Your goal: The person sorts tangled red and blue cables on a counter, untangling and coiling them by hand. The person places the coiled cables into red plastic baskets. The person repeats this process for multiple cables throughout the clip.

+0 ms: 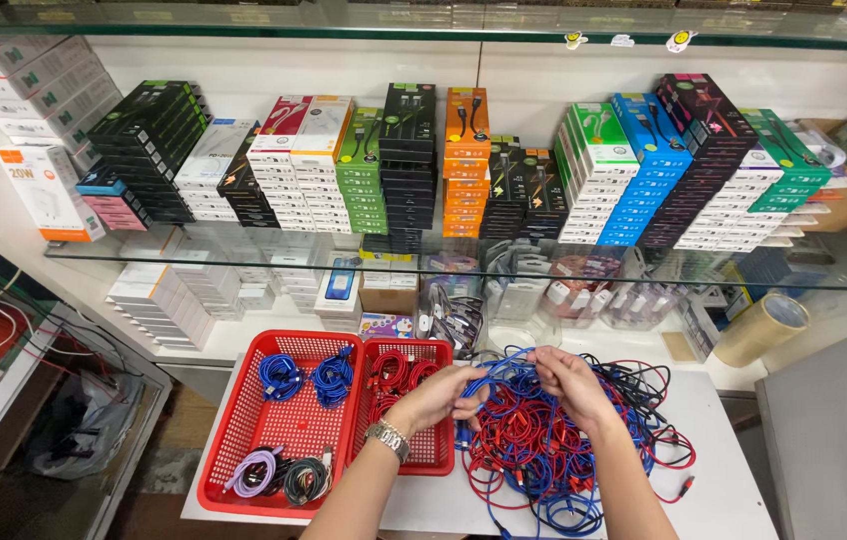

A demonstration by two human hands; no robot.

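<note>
Two hands were seen from the head camera: the left hand [441, 393] and right hand [569, 380] were pinched on a blue cable [500, 362] above the tangled pile [554, 445]. Neighbouring loops could be dragged along, snagging.

forearms cut off below, box print [49, 190] unreadable

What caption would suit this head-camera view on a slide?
Both hands, left hand and right hand, pull a blue cable from a tangled cable pile beside two red baskets.
</note>
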